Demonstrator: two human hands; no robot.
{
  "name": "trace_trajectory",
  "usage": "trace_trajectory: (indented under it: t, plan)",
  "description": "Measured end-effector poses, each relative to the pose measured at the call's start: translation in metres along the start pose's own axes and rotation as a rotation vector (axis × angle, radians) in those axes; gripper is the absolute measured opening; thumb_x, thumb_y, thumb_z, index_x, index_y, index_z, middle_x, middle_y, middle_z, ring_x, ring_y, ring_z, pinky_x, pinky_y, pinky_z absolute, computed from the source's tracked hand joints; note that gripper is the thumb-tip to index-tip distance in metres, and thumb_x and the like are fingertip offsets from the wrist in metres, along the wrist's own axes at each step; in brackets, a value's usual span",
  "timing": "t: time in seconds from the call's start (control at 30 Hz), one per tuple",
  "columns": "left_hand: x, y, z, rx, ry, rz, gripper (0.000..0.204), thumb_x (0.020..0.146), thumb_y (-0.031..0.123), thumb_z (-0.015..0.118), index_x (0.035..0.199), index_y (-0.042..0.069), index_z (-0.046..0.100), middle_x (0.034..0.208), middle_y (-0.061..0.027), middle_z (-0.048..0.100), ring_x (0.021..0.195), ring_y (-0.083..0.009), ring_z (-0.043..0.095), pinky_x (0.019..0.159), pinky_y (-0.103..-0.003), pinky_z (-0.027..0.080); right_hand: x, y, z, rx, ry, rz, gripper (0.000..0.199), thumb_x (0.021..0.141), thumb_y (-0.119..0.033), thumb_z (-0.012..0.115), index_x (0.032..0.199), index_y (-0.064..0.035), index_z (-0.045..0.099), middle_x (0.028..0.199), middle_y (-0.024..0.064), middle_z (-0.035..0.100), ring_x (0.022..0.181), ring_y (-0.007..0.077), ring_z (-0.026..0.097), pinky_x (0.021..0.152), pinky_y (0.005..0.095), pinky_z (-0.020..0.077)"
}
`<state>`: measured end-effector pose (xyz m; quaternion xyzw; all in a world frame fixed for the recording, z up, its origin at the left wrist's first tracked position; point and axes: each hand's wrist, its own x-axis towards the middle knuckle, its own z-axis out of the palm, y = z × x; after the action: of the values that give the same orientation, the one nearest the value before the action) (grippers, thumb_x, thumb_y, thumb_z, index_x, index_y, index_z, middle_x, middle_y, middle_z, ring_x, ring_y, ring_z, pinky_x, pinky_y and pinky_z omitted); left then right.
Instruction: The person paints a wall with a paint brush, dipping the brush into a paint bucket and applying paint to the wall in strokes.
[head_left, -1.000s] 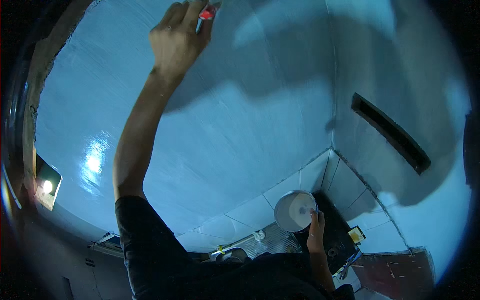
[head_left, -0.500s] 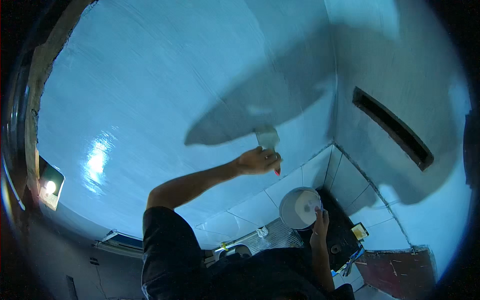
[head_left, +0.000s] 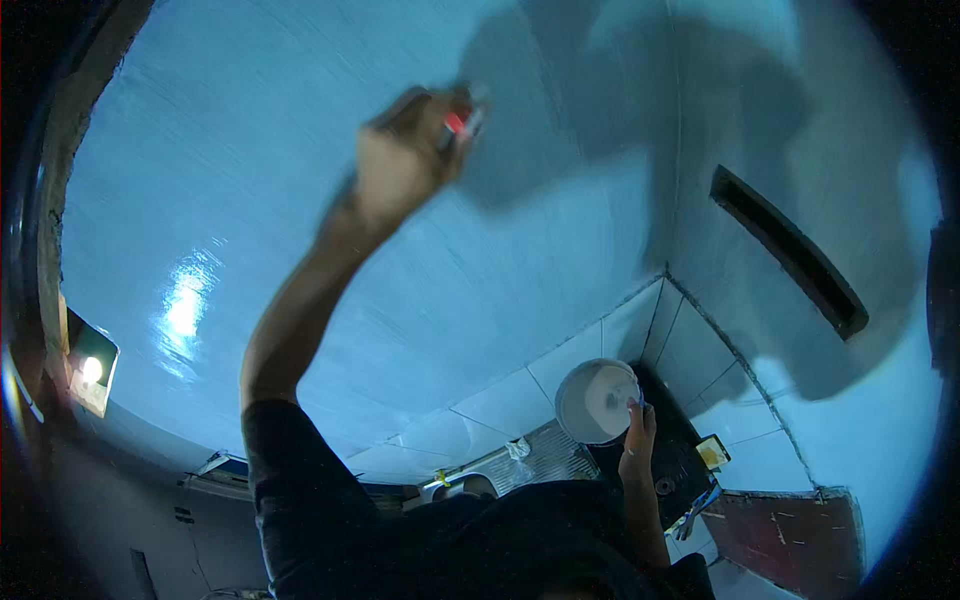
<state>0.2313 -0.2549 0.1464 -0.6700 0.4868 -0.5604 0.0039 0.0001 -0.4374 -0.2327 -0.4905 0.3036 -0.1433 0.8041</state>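
High on the light blue wall, my left hand is closed round a paintbrush. Only the red end of its handle shows clearly; motion blurs the hand, and the bristles cannot be made out. Low on the right, my right hand grips the rim of a round white bucket with the fingers at its edge. Pale whitish liquid lies inside the tilted bucket.
Beneath the bucket is a black cooktop, with a ribbed metal drainboard and sink beside it. White tiles line the wall's foot. A dark slot cuts the right wall. A lit lamp stands far left.
My left hand has swung up and to the left along the wall with the paintbrush, and the arm has straightened. The bucket stays in my right hand, almost in the same place.
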Motion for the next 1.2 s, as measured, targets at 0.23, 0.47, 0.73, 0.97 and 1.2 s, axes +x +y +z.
trace_trajectory:
  t: [0.23,0.47,0.73,0.97,1.2]
  plan:
    - [0.125,-0.085,-0.099,0.439,0.307,0.131,0.010,0.079,0.008,0.062,0.088,0.006,0.059,0.077,-0.0147,0.060,0.069,-0.0344,0.059,0.060,-0.040,0.047,-0.003,0.000,0.012,-0.028,-0.099,-0.023,0.034,0.093,-0.031,0.049,0.101,0.0025,0.051,0.094,0.0105,0.047,0.092,0.0194,0.044,0.087,0.0311,0.0348]
    - [0.016,-0.084,-0.025,0.293,-0.176,0.470,0.018,0.084,0.021,0.062,0.101,0.016,0.061,0.093,0.0002,0.062,0.069,-0.0161,0.063,0.056,-0.028,0.052,-0.006,-0.008,0.014,-0.122,-0.133,-0.117,0.033,0.093,-0.031,0.050,0.098,0.0015,0.051,0.091,0.0084,0.046,0.087,0.0179,0.043,0.085,0.0316,0.0350]
    - [-0.129,0.074,0.027,-0.285,-0.651,0.628,0.016,0.084,0.022,0.063,0.091,0.008,0.059,0.083,-0.0015,0.062,0.076,-0.0143,0.060,0.057,-0.029,0.053,-0.009,-0.008,0.017,-0.090,-0.052,0.024,0.031,0.089,-0.030,0.054,0.099,-0.0009,0.053,0.090,0.0056,0.048,0.088,0.0167,0.044,0.085,0.0303,0.0343]
    - [0.012,-0.013,-0.025,-0.307,-0.511,-0.143,0.020,0.087,0.025,0.059,0.095,0.006,0.063,0.087,-0.0152,0.064,0.075,-0.0297,0.062,0.067,-0.040,0.049,0.001,0.002,0.010,-0.060,-0.097,-0.051,0.033,0.088,-0.031,0.056,0.100,-0.0003,0.053,0.094,0.0067,0.051,0.092,0.0173,0.046,0.085,0.0309,0.0348]
    - [0.159,-0.113,-0.145,0.188,-0.164,-0.224,0.021,0.083,0.016,0.063,0.100,0.003,0.059,0.088,-0.0148,0.065,0.077,-0.0261,0.062,0.066,-0.037,0.050,0.008,0.004,0.017,-0.026,-0.130,-0.047,0.030,0.088,-0.030,0.056,0.098,-0.0014,0.053,0.091,0.0055,0.049,0.089,0.0167,0.045,0.083,0.0299,0.0350]
